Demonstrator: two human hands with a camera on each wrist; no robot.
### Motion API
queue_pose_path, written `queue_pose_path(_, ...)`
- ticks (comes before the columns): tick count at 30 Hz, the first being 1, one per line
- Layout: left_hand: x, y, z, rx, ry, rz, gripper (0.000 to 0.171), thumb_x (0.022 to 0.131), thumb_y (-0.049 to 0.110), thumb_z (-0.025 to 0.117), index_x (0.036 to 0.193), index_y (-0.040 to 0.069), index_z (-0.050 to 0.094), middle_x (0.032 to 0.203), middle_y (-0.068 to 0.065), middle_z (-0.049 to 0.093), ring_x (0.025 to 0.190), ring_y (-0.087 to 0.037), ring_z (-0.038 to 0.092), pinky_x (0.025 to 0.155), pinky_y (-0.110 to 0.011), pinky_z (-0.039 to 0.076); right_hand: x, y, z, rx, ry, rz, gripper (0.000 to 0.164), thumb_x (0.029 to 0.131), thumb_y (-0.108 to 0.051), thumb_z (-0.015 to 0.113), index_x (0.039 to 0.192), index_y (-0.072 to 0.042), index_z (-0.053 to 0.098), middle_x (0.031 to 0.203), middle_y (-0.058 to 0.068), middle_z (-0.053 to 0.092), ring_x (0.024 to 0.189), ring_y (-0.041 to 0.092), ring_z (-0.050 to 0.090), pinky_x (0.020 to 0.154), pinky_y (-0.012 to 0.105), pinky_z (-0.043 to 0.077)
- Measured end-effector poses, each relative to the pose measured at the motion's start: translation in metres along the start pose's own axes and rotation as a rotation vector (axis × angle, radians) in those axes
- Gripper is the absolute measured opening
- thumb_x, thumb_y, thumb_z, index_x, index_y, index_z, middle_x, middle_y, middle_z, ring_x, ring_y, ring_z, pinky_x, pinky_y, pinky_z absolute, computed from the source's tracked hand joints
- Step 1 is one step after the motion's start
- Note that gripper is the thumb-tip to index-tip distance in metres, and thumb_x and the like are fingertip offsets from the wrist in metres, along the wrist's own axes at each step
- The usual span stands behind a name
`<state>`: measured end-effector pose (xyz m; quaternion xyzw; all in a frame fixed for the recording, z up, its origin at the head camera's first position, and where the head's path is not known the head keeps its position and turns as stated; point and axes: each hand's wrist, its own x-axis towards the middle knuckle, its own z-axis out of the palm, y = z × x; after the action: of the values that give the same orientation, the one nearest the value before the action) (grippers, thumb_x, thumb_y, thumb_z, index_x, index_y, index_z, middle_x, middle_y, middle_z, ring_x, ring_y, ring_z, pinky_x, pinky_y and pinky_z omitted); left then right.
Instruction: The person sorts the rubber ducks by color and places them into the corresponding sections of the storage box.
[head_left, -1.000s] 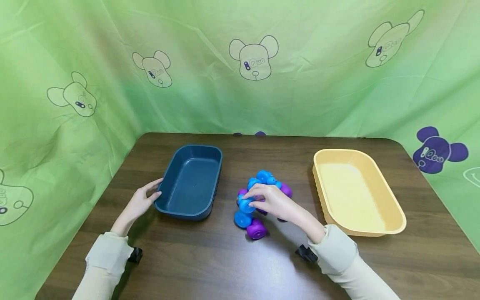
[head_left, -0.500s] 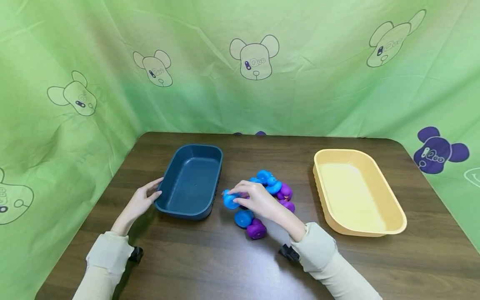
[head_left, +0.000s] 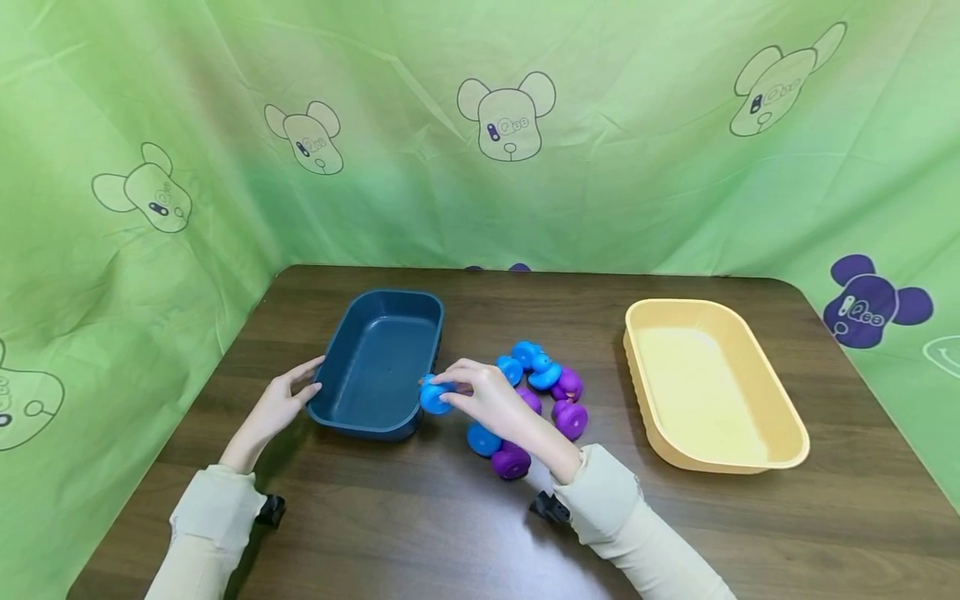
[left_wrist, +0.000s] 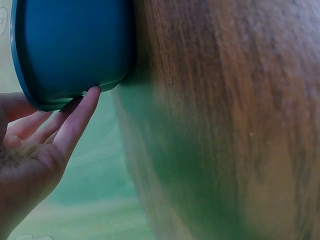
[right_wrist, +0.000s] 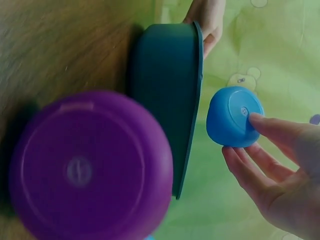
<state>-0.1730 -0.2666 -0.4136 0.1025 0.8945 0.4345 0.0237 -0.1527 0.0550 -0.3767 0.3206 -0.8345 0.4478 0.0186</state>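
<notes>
My right hand (head_left: 491,400) pinches a blue rubber duck (head_left: 435,397) between thumb and fingers, beside the near right rim of the dark blue tub (head_left: 431,367). In the right wrist view, the blue duck's round base (right_wrist: 240,117) is held above rim level. My left hand (head_left: 285,402) touches the tub's left outer side with fairly straight fingers; the left wrist view shows fingers (left_wrist: 80,117) against its wall. Right of the tub lies a loose group of ducks, including a blue duck (head_left: 483,439) and a purple duck (head_left: 512,460). My right hand partly hides the group.
A pale yellow tub (head_left: 712,392) stands on the right of the brown wooden table (head_left: 420,517). Green cloth (head_left: 405,208) with mouse-head prints hangs behind and at the sides. In the right wrist view, a purple duck (right_wrist: 90,170) looms close.
My right hand has lifted the blue duck from the group and carried it left to the dark blue tub's edge. The left hand and both tubs stay put.
</notes>
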Motion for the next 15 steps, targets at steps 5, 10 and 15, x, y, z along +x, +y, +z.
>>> queue_pose_path(5, 0.0, 0.0, -0.001, 0.002, 0.0, -0.002, 0.043, 0.089, 0.003, 0.048, 0.13, -0.005, 0.038, 0.123, -0.031, 0.044, 0.111, -0.042, 0.042, 0.088, -0.051, 0.036, 0.005, -0.003, 0.01, 0.04, 0.034, -0.02, 0.021, 0.08, -0.002, 0.062, 0.101, -0.001, 0.065, 0.094, 0.009, 0.06, 0.087, 0.02, 0.06, 0.073, 0.02, 0.048)
queue_pose_path(10, -0.001, -0.001, -0.001, -0.002, -0.011, -0.014, 0.043, 0.09, 0.004, 0.047, 0.131, -0.004, 0.037, 0.123, -0.031, 0.044, 0.112, -0.042, 0.042, 0.087, -0.05, 0.037, 0.009, -0.004, 0.02, 0.043, 0.056, -0.03, 0.02, 0.081, -0.001, 0.061, 0.101, 0.0, 0.065, 0.093, 0.009, 0.06, 0.086, 0.019, 0.06, 0.072, 0.024, 0.049)
queue_pose_path(15, 0.0, -0.001, -0.001, 0.0, -0.01, -0.011, 0.043, 0.09, 0.003, 0.048, 0.131, -0.004, 0.038, 0.122, -0.031, 0.045, 0.111, -0.041, 0.043, 0.086, -0.049, 0.038, 0.015, -0.006, 0.026, 0.04, 0.055, -0.018, 0.022, 0.08, -0.001, 0.062, 0.102, 0.0, 0.065, 0.095, 0.01, 0.06, 0.087, 0.019, 0.06, 0.073, 0.022, 0.048)
